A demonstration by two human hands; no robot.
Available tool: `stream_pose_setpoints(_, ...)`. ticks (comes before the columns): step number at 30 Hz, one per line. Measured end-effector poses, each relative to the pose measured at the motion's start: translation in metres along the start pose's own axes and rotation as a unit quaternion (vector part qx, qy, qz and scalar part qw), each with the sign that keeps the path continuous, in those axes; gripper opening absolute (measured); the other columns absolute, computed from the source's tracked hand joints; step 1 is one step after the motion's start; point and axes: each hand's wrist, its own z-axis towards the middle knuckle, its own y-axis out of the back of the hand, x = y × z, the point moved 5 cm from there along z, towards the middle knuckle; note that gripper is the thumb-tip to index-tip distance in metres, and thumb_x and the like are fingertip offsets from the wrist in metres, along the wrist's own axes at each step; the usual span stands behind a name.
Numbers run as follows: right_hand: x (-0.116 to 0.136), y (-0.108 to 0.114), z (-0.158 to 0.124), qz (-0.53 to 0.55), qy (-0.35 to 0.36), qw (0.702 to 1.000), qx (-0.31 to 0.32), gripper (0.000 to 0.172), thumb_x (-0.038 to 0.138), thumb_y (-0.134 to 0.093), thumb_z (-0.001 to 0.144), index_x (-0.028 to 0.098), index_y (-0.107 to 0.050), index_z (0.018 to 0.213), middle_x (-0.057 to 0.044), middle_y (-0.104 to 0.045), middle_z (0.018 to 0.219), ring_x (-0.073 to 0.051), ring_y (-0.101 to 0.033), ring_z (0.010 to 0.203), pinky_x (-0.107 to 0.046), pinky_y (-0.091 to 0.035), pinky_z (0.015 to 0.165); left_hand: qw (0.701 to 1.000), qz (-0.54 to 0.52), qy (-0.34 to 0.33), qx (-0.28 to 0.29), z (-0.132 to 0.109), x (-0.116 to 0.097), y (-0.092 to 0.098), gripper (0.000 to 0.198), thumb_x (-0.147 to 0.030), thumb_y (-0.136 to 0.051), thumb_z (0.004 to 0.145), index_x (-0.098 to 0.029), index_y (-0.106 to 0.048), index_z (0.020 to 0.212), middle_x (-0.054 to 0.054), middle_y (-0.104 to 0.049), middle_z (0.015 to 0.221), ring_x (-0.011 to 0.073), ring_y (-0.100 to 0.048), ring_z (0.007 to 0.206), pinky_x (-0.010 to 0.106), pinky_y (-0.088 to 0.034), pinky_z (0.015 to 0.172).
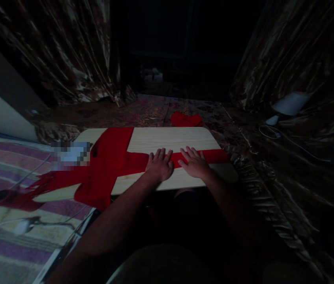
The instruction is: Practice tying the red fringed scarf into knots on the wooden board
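A red scarf [137, 162] with a fringed end lies on a pale wooden board [167, 138]. One narrow length of it runs to the board's right edge, while wider parts overlap on the left and hang over the near edge. My left hand [159, 165] rests flat on the narrow length, fingers spread. Just to its right, my right hand [195, 162] lies open across the same strip, its fingers apart and pointing away from me. Neither hand grips the cloth.
Behind the board, another red cloth [186, 119] lies on the patterned carpet [146, 110]. At the left are a striped bedcover [13, 244], a dark red cylinder [15, 199], cables and a blurred-out object [70, 154]. A white lamp [291, 103] with a cord stands at the right.
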Motion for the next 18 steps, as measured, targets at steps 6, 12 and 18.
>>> stream_pose_setpoints(6, -0.011, -0.003, 0.005, -0.009, -0.001, 1.0, -0.011, 0.071, 0.065, -0.03, 0.101, 0.032, -0.026, 0.164, -0.005, -0.023, 0.17, -0.035, -0.022, 0.156, -0.065, -0.016, 0.123, 0.993, 0.003, -0.042, -0.11, -0.016, -0.005, 0.018, 0.065, -0.042, -0.037, 0.1, -0.013, -0.039, 0.158, 0.019, -0.038, 0.162, 0.034, -0.03, 0.153, 0.058, -0.015, 0.125)
stream_pose_setpoints(12, -0.031, 0.001, 0.007, -0.016, -0.007, 1.0, -0.021, 0.068, 0.061, -0.033, 0.101, 0.032, -0.029, 0.163, -0.004, -0.027, 0.169, -0.034, -0.025, 0.155, -0.064, -0.019, 0.122, 0.992, 0.021, -0.006, -0.126, -0.045, 0.025, 0.044, 0.072, -0.051, -0.047, 0.096, -0.019, -0.037, 0.159, 0.014, -0.032, 0.166, 0.0344, -0.021, 0.157, 0.062, 0.001, 0.126)
stream_pose_setpoints(18, -0.035, 0.002, 0.007, -0.018, -0.013, 1.0, -0.019, 0.069, 0.062, -0.034, 0.101, 0.031, -0.031, 0.163, -0.005, -0.027, 0.169, -0.033, -0.026, 0.155, -0.062, -0.019, 0.123, 0.997, 0.031, 0.03, -0.071, -0.056, 0.073, 0.037, 0.079, -0.069, -0.037, 0.096, -0.024, -0.034, 0.162, 0.013, -0.032, 0.167, 0.0412, -0.019, 0.156, 0.064, -0.007, 0.123)
